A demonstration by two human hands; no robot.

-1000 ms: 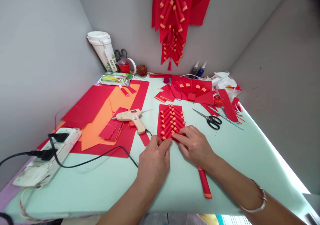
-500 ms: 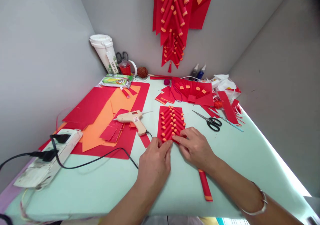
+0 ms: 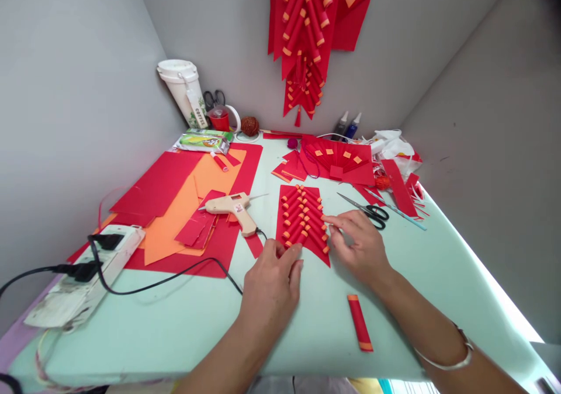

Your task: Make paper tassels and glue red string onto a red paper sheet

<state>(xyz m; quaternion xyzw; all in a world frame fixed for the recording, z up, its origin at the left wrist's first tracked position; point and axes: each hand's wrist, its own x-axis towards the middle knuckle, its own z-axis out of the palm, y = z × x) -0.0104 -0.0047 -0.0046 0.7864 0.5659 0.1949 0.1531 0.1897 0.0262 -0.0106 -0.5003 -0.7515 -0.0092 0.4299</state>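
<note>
Fingers of the left hand (image 3: 272, 280) bunched at the near edge of a red card (image 3: 319, 254) on the worktop (image 3: 307, 329), grip unclear; the right hand (image 3: 360, 246) spread beside the card's paper rolls (image 3: 312, 212). A nudge could have skewed weakly glued ones.

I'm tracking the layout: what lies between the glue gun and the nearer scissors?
In the head view, the red panel of orange-ended rolls lies between the glue gun and the scissors, the right hand at its right edge.
</note>
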